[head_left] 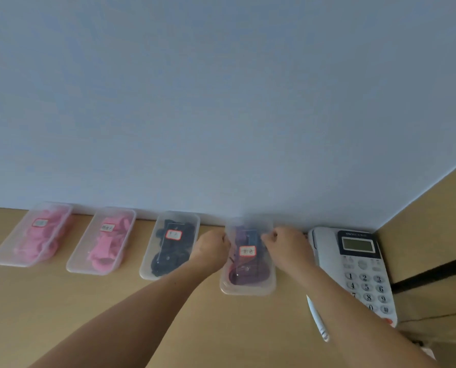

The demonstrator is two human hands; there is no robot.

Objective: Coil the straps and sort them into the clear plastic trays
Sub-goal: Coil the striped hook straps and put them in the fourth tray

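Here the left hand [214,244] and right hand [285,241] each grip one side of the rightmost tray [248,290], which holds purple straps [258,273]. It sits on a wooden desk [62,314] against a pale wall [221,102], beside a phone [365,274].

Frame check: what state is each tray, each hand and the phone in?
Leftmost tray: on desk, holds pink straps.
Second tray: on desk, holds more pink straps.
Third tray: on desk, holds dark straps.
Fourth tray: holds purple straps, gripped at both sides.
Left hand: fingers curled on fourth tray's left side.
Right hand: fingers curled on its right side.
Phone: on desk, right of fourth tray.
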